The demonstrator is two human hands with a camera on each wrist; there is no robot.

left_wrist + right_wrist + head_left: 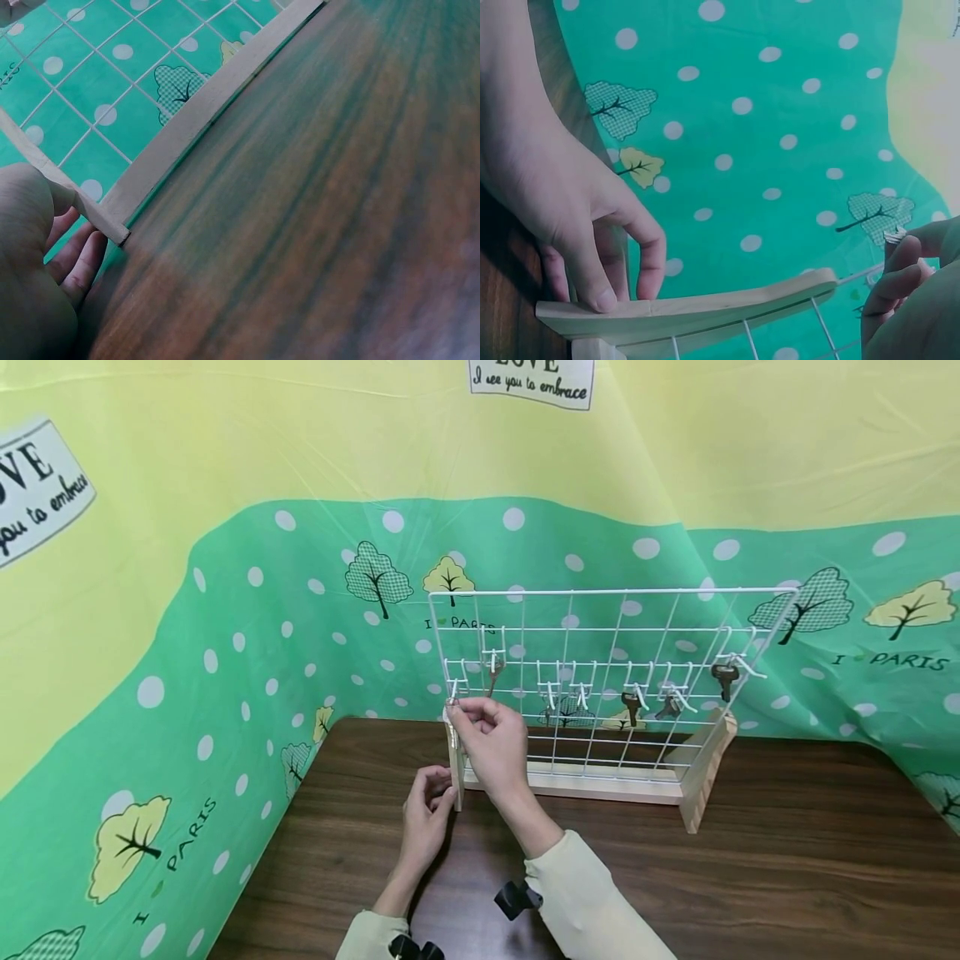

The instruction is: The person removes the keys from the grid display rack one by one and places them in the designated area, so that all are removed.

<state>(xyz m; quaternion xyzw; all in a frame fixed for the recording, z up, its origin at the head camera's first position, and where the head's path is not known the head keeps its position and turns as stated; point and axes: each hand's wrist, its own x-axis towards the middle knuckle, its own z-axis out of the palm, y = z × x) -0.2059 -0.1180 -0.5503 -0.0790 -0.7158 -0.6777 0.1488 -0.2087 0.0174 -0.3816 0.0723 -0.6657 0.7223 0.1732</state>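
Observation:
A white wire grid rack [600, 591] on a wooden stand stands on the table. My left hand [426, 818] holds the stand's left wooden leg [456, 777] near its base; in the left wrist view the thumb lies on one side of the leg [97, 214] and fingers on the other. At the grid's left end my right hand [495, 747] pinches a small silvery key [895, 237] beside the leftmost hook [454, 682]. Fingers hide most of this key, and whether it touches the hook I cannot tell.
Along the grid are several white hooks, some with keys: a dark key [725, 678] at the right, another dark key [632, 708], a grey key [669, 706] and a key [495, 670] on the left. Behind the brown table [810, 860] hangs a green and yellow cloth [247, 610].

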